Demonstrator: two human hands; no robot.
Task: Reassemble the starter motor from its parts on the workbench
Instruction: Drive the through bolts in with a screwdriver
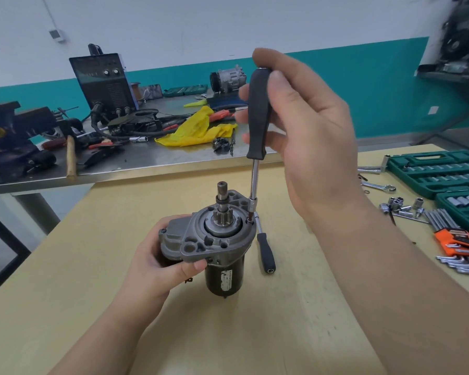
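Head view
Starter motor (217, 239): stands upright on the tan bench (295, 320), pinion shaft up, black body below the grey nose housing.
Left hand (160, 263): grip closed around the housing's left side, thumb on the front flange.
Right hand (306, 131): grip closed on the black handle of the driver (258, 115); shank near vertical, tip at a housing screw hole.
Second driver (266, 250): lies on the bench just behind the motor.
Socket set case (439, 171): open, far right, beside hex keys (455, 239).
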